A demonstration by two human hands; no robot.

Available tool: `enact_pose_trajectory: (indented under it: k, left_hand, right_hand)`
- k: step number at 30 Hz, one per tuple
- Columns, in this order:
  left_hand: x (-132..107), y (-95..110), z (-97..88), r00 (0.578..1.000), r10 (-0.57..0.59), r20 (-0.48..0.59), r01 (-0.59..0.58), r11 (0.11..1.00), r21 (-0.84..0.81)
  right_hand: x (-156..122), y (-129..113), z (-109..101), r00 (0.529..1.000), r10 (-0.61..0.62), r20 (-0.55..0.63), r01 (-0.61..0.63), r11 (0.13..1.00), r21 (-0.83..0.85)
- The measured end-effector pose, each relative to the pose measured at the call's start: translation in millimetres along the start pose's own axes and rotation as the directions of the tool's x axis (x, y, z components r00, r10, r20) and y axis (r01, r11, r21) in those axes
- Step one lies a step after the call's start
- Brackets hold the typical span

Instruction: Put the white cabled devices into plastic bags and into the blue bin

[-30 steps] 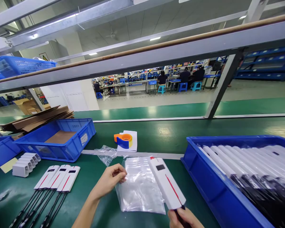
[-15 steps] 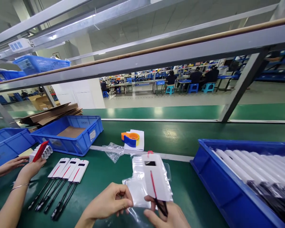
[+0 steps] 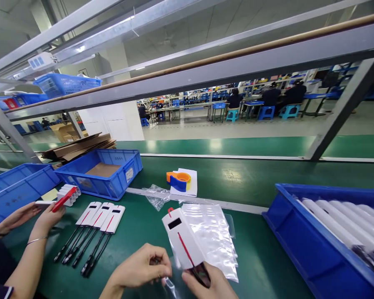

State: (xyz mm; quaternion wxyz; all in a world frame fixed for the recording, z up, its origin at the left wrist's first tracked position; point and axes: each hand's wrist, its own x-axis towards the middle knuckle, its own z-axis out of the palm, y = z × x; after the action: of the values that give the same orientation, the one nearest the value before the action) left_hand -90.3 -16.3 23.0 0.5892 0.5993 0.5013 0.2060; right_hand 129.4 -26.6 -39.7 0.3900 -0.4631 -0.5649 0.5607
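Observation:
My right hand [image 3: 210, 284] grips the black handle end of a white flat device with a red stripe and a dark window [image 3: 182, 243], tilted up and to the left. My left hand [image 3: 143, 268] is closed beside it, pinching the edge of a clear plastic bag [image 3: 213, 238] that lies on the green belt under the device. The fingertips of both hands almost touch.
Three more white devices with black cables [image 3: 101, 218] lie to the left. A co-worker's hands [image 3: 46, 216] hold a red-and-white piece at far left. Blue bins [image 3: 102, 172] stand behind; a blue bin [image 3: 299, 245] of white tubes is at the right. An orange-blue tape dispenser [image 3: 178, 180] sits farther back.
The device has tilted from upright toward the left, and the bag now lies spread out to its right. The co-worker's hands have moved further into view.

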Motion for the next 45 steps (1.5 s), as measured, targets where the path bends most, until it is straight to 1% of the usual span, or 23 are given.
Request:
enact_pose_trajectory:
  k: [3, 6, 10, 12, 15, 16, 17, 18, 19, 20, 21, 22, 24, 25, 26, 28, 31, 33, 35, 38, 41, 43, 45]
  left_hand:
    - [0, 2, 1.3, 1.0, 0.022, 0.014, -0.021, 0.999, -0.031]
    - [2, 6, 4.8, 0.998, 0.066, -0.013, -0.067, 0.996, -0.054]
    - [10, 10, 13.0, 0.982, 0.15, -0.112, -0.16, 0.983, -0.086]
    - [14, 11, 18.1, 0.977, 0.148, -0.152, -0.166, 0.98, -0.107]
    - [18, 11, 27.1, 0.974, 0.148, -0.173, -0.168, 0.98, -0.105]
    - [19, 11, 31.1, 0.959, 0.166, -0.228, -0.182, 0.982, -0.049]
    - [18, 10, 35.7, 0.928, 0.196, -0.318, -0.195, 0.98, 0.035]
    - [18, 9, 40.9, 0.876, 0.237, -0.421, -0.199, 0.971, 0.134]
    - [18, 7, 46.4, 0.812, 0.286, -0.508, -0.192, 0.954, 0.231]
    - [17, 6, 52.0, 0.761, 0.331, -0.558, -0.179, 0.933, 0.311]
    - [18, 3, 57.2, 0.741, 0.36, -0.566, -0.169, 0.917, 0.362]
    - [18, 1, 61.5, 0.757, 0.368, -0.54, -0.168, 0.908, 0.384]
    - [20, -3, 66.7, 0.826, 0.332, -0.455, -0.179, 0.921, 0.347]
    - [22, -5, 67.4, 0.852, 0.306, -0.425, -0.184, 0.935, 0.304]
    - [23, -6, 67.2, 0.869, 0.283, -0.406, -0.188, 0.947, 0.259]
    - [25, -8, 64.9, 0.884, 0.277, -0.376, -0.212, 0.956, 0.205]
    - [23, -11, 60.8, 0.889, 0.343, -0.305, -0.286, 0.934, 0.216]
    - [19, -12, 58.4, 0.888, 0.365, -0.28, -0.306, 0.923, 0.232]
    - [14, -14, 56.5, 0.882, 0.357, -0.309, -0.28, 0.922, 0.266]
    - [11, -13, 55.0, 0.859, 0.361, -0.363, -0.247, 0.913, 0.323]
    - [16, -10, 56.7, 0.849, 0.401, -0.344, -0.272, 0.891, 0.364]
    - [22, -11, 60.6, 0.842, 0.44, -0.313, -0.31, 0.869, 0.387]
    - [29, -15, 66.9, 0.819, 0.499, -0.283, -0.357, 0.829, 0.431]
  right_hand:
    - [5, 16, -2, 1.0, 0.017, -0.007, -0.016, 0.995, 0.095]
    - [8, 24, -1, 1.0, 0.013, -0.015, -0.011, 0.993, 0.117]
    - [10, 24, 4, 1.0, 0.012, -0.017, -0.009, 0.987, 0.159]
    - [10, 23, 5, 1.0, 0.011, -0.018, -0.007, 0.981, 0.193]
    - [10, 26, 3, 0.999, 0.025, -0.04, -0.016, 0.978, 0.207]
    - [11, 27, 1, 0.998, 0.032, -0.052, -0.021, 0.98, 0.198]
    - [11, 28, 0, 0.997, 0.038, -0.063, -0.026, 0.983, 0.184]
    - [11, 29, -1, 0.996, 0.042, -0.074, -0.029, 0.985, 0.169]
    - [11, 30, -2, 0.996, 0.044, -0.082, -0.031, 0.987, 0.157]
    - [11, 30, -2, 0.995, 0.046, -0.089, -0.032, 0.988, 0.15]
    - [11, 30, -1, 0.994, 0.047, -0.094, -0.033, 0.988, 0.149]
    - [10, 30, 0, 0.994, 0.047, -0.097, -0.032, 0.988, 0.149]
    - [10, 29, 4, 0.995, 0.044, -0.095, -0.029, 0.988, 0.153]
    - [9, 28, 5, 0.995, 0.039, -0.092, -0.025, 0.987, 0.156]
    - [9, 28, 7, 0.996, 0.034, -0.087, -0.019, 0.986, 0.168]
    - [10, 27, 8, 0.998, 0.019, -0.063, -0.005, 0.976, 0.217]
    - [13, 26, 3, 1.0, 0.002, 0.004, -0.003, 0.963, 0.27]
    - [14, 26, -5, 1.0, 0.009, 0.021, -0.014, 0.973, 0.23]
    - [16, 27, -16, 1.0, 0.026, -0.018, -0.023, 0.988, 0.151]
    - [17, 29, -28, 0.993, 0.053, -0.104, -0.049, 0.998, 0.045]
    - [17, 30, -23, 0.991, 0.066, -0.121, -0.062, 0.997, 0.033]
    - [17, 31, -14, 0.993, 0.065, -0.097, -0.059, 0.996, 0.059]
    - [17, 33, -6, 0.997, 0.063, -0.051, -0.058, 0.994, 0.092]
